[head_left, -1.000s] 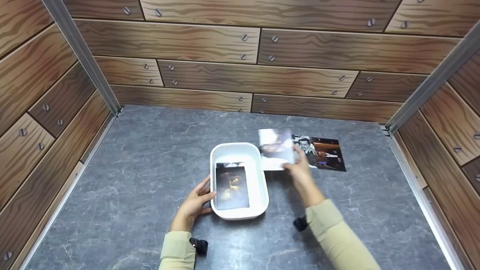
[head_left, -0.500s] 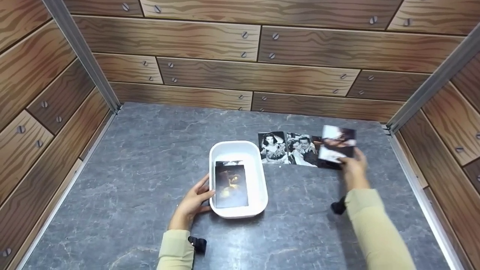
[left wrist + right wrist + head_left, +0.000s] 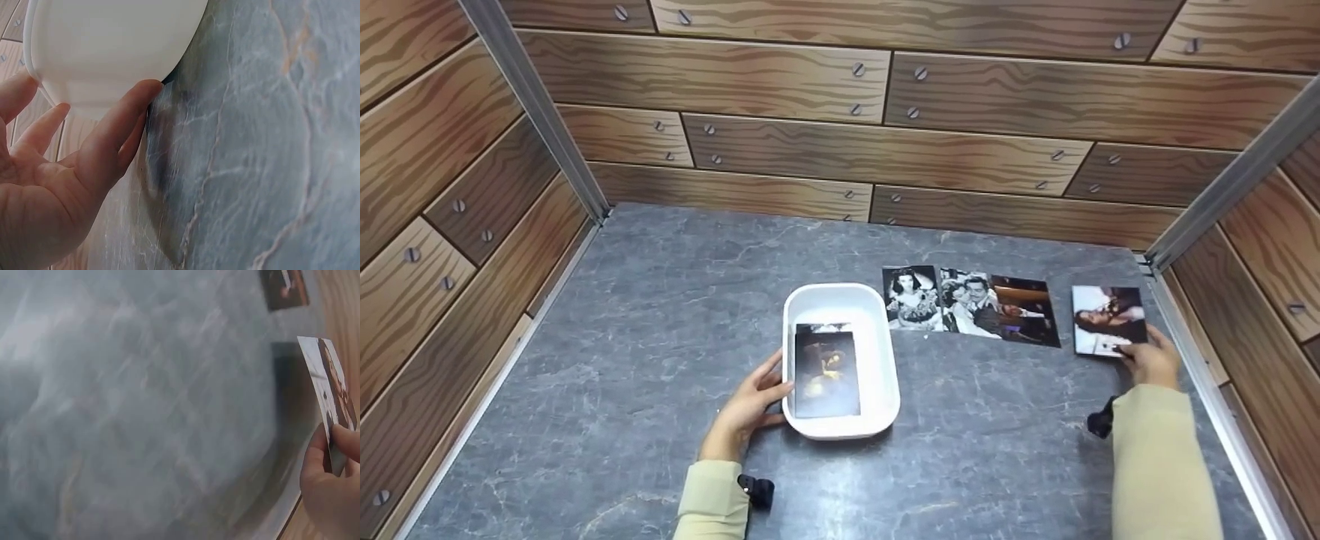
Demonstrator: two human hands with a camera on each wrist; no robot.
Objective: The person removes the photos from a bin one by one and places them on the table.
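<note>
My left hand [image 3: 751,401] rests against the left side of a white plastic tub [image 3: 887,352], fingers spread and thumb at the rim. In the left wrist view its fingertips [image 3: 151,85] touch the tub's outer wall [image 3: 112,45]. Inside the tub lies a dark photo print [image 3: 826,375], partly covering another one. My right hand [image 3: 1156,364] pinches a colour photo print [image 3: 1108,319] by its lower right corner, at the far right. The right wrist view shows that photo [image 3: 332,388] tilted, its shadow on the tabletop beside it.
Two black-and-white photos [image 3: 913,300] [image 3: 969,304] and a dark colour photo [image 3: 1025,311] lie in a row right of the tub. Wood-patterned walls [image 3: 780,142] enclose the grey marbled tabletop [image 3: 660,300] at the back and both sides.
My right hand has carried the photo from beside the tub, over the row of prints, to the far right and lower. The left hand stays at the tub.
</note>
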